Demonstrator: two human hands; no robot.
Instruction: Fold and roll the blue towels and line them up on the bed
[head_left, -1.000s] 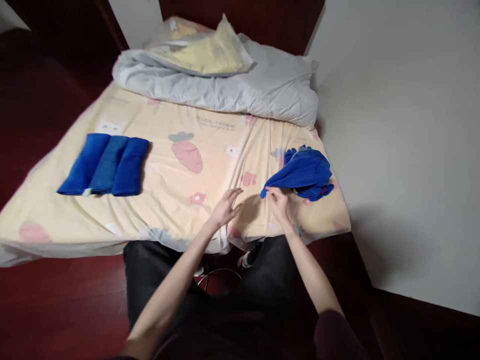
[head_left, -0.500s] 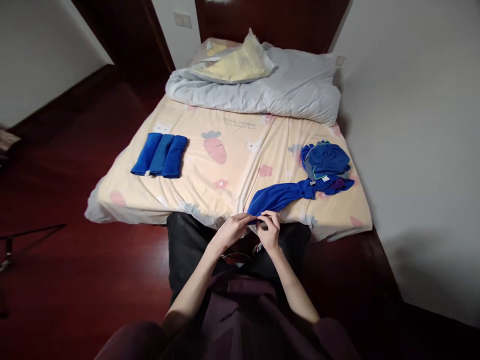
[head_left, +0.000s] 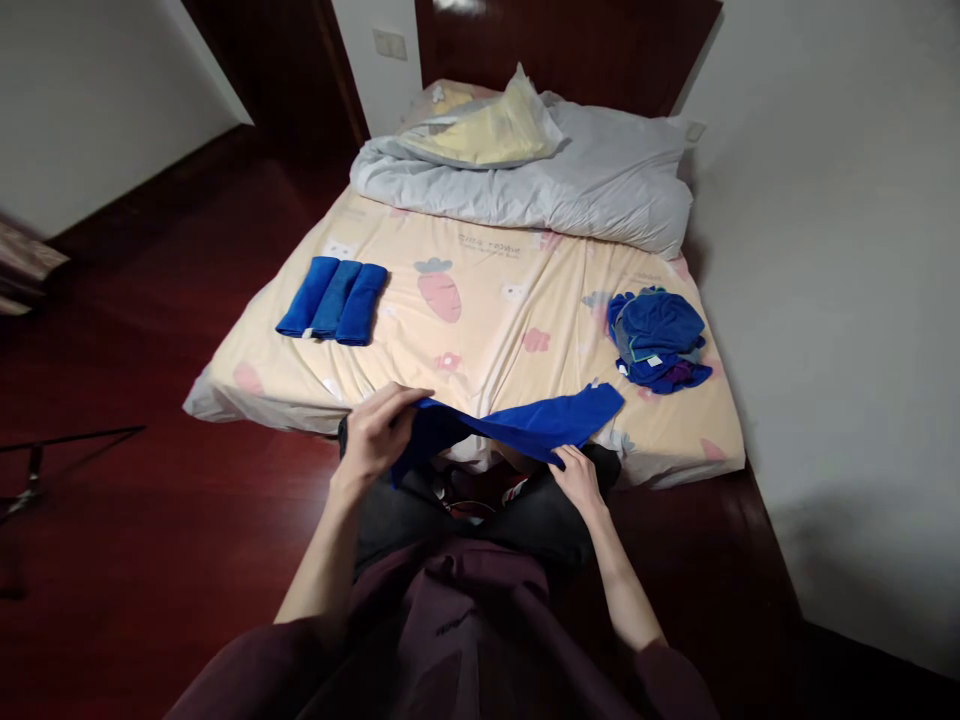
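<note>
A blue towel (head_left: 536, 423) is stretched between my two hands at the near edge of the bed, twisted in the middle, its far right corner resting on the sheet. My left hand (head_left: 381, 430) grips its left end, where a part hangs down over my leg. At the lower right edge, my right hand (head_left: 577, 478) pinches the cloth. Several rolled or folded blue towels (head_left: 332, 300) lie side by side on the left of the bed. On the right sits a crumpled pile of blue towels (head_left: 660, 335) with a white tag showing.
The bed (head_left: 480, 345) has a pale yellow sheet with carrot prints. A grey quilt (head_left: 615, 180) and a yellow pillow (head_left: 502, 130) lie at its head. A white wall (head_left: 840, 300) runs along the right. A thin black stand (head_left: 67, 437) is on the floor at left.
My hands have moved apart, the left one leftward and the right one rightward. The towel has spread open between them and has come away from the pile.
</note>
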